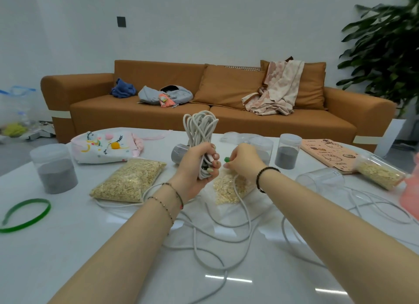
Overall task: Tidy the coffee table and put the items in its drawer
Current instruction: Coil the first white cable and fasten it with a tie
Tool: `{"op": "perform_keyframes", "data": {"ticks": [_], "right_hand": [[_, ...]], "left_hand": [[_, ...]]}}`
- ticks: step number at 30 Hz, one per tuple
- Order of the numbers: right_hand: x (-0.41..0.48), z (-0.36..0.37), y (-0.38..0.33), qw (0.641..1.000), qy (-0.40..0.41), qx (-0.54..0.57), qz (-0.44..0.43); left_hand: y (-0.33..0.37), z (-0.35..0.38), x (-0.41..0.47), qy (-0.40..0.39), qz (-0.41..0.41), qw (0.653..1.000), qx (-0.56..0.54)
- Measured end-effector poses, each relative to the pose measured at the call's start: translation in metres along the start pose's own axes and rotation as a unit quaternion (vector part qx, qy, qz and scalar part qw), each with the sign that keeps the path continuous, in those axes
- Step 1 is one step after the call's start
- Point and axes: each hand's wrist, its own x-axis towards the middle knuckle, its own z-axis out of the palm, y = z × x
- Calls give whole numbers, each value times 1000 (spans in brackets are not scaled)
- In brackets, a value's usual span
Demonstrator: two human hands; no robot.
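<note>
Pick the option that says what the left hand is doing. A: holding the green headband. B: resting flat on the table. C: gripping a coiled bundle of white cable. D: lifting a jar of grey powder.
C: the left hand grips the coiled bundle of white cable upright above the table, while the right hand pinches a small green piece beside it.

1 head camera looks down across the table point(68, 247).
</note>
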Motion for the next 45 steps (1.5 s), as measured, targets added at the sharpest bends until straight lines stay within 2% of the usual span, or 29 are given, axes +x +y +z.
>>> {"op": "perform_keyframes", "data": {"ticks": [3,5,8,10,12,14,17,22,24,28,32,38,43,45], "right_hand": [[-12,-20,1,988,100,108,-38],[-24,-35,7,963,132,223,-68],[-52,-51,18,904,64,415,-81],[-68,-49,27,891,30,447,-76],[-77,-41,35,880,29,470,-60],[-82,-34,44,880,43,469,-58],[-86,-35,49,900,63,424,-75],[-91,-42,43,886,87,444,-105],[-91,-40,42,887,76,440,-118],[-91,-38,38,865,34,489,-113],[-94,-37,38,876,35,468,-110],[-98,-42,37,861,44,485,-146],[-104,-51,37,881,83,437,-158],[-107,-54,37,872,87,448,-179]], "left_hand": [[-3,2,0,8,4,1000,23],[-7,4,0,15,2,999,46],[-15,8,2,25,0,997,76],[-20,11,1,28,8,995,96],[-24,13,0,27,8,994,110],[-27,13,-1,27,10,994,108],[-29,12,1,34,10,993,117],[-37,11,5,53,-8,991,127],[-40,11,6,52,-12,990,127],[-39,13,4,29,-12,994,107],[-37,17,3,7,-16,996,92],[-41,17,1,-1,-36,993,115],[-40,14,2,0,-35,994,102],[-39,15,1,-7,-26,995,94]]}}
